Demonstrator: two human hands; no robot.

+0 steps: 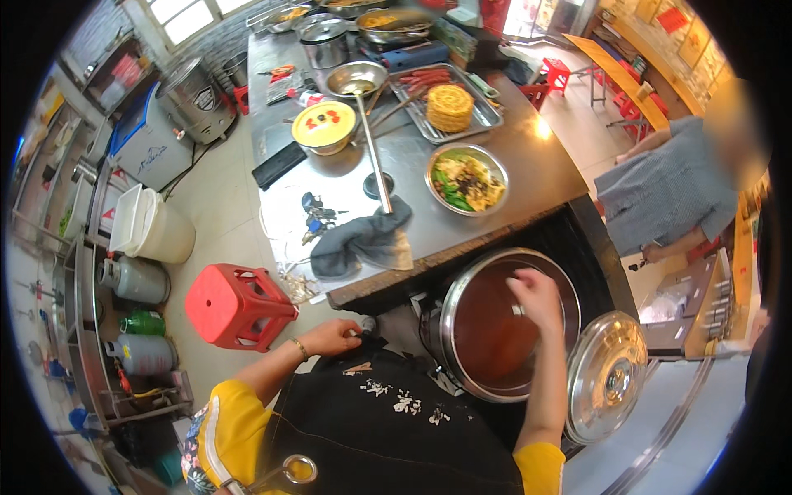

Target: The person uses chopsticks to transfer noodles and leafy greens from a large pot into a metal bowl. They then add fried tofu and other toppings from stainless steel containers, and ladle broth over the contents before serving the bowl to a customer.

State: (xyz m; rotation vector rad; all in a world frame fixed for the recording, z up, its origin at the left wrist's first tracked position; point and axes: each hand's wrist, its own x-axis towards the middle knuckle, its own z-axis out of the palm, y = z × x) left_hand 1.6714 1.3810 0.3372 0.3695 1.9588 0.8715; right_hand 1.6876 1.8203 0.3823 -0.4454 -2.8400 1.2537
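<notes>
The large steel pot [446, 330] of reddish-brown liquid [487, 326] sits in front of you to the right, by the table's near edge. Your right hand [538, 299] is over it, fingers bent; whether they pinch anything, I cannot tell. Its lid [610, 381] is just right of the pot. Your left hand [332, 337] is loosely curled near your black apron [355, 429], its grip unclear. Beyond, a grey cloth [355, 246] and a bowl of food [441, 157] rest on the steel table [536, 157].
</notes>
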